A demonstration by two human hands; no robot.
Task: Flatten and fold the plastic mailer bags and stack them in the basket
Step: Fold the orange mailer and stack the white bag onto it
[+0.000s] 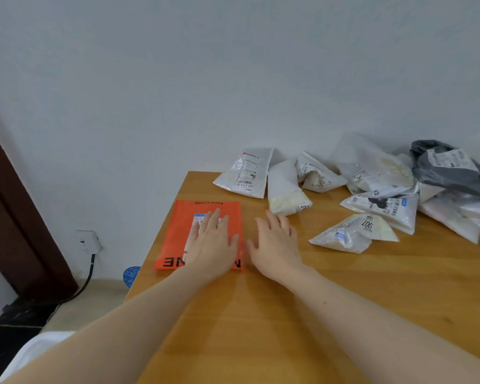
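Note:
An orange mailer bag (178, 231) with black lettering and a white label lies flat near the left edge of the wooden table (288, 314). My left hand (212, 245) rests palm-down on it, fingers spread. My right hand (276, 242) lies flat on the bare wood just right of the orange bag's edge, fingers apart, holding nothing. Several crumpled white mailer bags (355, 234) lie to the right, and a grey mailer bag (449, 170) sits on the pile at the far right. No basket is in view.
The table stands against a white wall. Its left edge runs beside the orange bag, with floor below. A wall socket (86, 241) with a black cable and a dark door frame (17, 217) are at the left. A blue round object (132, 274) shows under the table edge.

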